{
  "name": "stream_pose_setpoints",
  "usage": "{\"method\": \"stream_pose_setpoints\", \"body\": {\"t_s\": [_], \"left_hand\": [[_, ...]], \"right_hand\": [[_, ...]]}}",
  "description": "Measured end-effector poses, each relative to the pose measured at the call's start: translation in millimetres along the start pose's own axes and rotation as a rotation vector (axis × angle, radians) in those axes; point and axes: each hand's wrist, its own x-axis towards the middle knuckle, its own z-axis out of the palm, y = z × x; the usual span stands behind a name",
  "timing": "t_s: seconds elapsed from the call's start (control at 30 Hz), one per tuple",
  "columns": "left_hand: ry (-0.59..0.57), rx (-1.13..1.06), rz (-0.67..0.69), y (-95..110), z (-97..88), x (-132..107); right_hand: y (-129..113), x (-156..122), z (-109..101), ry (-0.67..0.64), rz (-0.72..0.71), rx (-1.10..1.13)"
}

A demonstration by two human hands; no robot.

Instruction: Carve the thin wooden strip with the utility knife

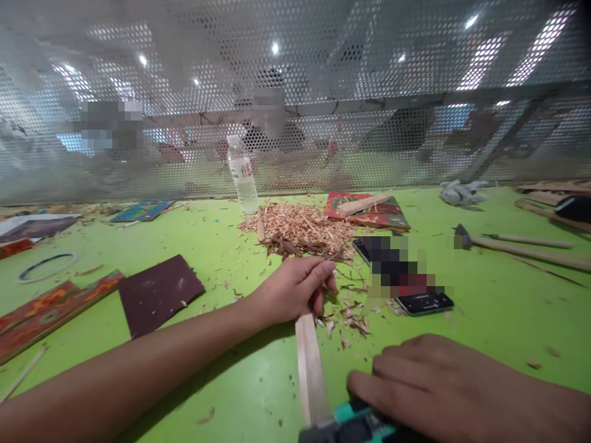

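Green desk (498, 326): I see it reach back to the screen, with loose chips strewn across its middle.
Left hand (298, 286): comes in from the left, closed on the far end of the strip, its fingers curled under where I cannot follow them all.
Strip (310, 363): pale wood, running from the left hand toward the near edge.
Right hand (425, 381): near right, back upward, fingers bent, gripping the tool.
Tool (360, 424): black and teal, cut off below; it overlaps the strip's near end, though I cannot tell whether they touch.
Shavings (305, 226): heaped just beyond the left hand, pale above, darker on the near side.
Bottle (243, 178): clear, standing at the far side, just left of the heap's middle.
Phone (429, 303): right of the left hand, partly masked for me by blurring.
Board (392, 215): red and green, right of the heap, with a block (364, 204) lying on it.
Hammer (517, 246): far right, head pointing left.
Sheet (159, 292): dark brown, flat, left of the left hand.
Screen (323, 160): perforated, across the far side; I make out only dim shapes through it.
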Motion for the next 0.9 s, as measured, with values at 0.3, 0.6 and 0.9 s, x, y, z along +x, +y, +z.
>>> {"method": "stream_pose_setpoints", "body": {"t_s": [0.3,0.6,0.9], "left_hand": [[0.05,0.068,0.019,9,2.8,-5],[0.073,0.17,0.078,10,2.3,-6],[0.02,0.146,0.006,11,4.4,-7]], "right_hand": [[33,8,1,0.087,0.212,0.006],[35,9,2,0.094,0.219,0.002],[25,4,-4,0.087,0.167,-0.03]]}}
